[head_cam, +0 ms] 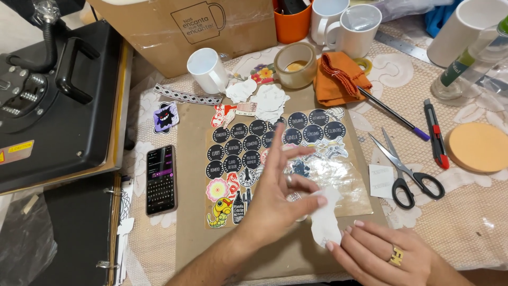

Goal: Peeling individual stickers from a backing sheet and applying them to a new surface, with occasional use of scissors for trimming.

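Your right hand (389, 254), nearest the lens and wearing a gold ring, has its fingertips curled lightly against the lower edge of a white cut-out sticker piece (324, 220). Your left hand (278, 198) meets the same piece from above: thumb and forefinger pinch its top corner while the other fingers fan out wide. So both hands share one scrap, held just above the brown card (185, 212) on the tabletop (465, 222).

Judging by the layout, you look to be partway through. A good many stickers (248, 153) already lie in rows on the card — round black labels, a flower, a yellow caterpillar — and several white scraps (264, 98) sit piled beyond them beside a white mug (206, 69). Whether the backing on the piece in your hands has begun to lift, I cannot tell. Scissors (405, 169) and a phone (160, 179) lie untouched on either side.
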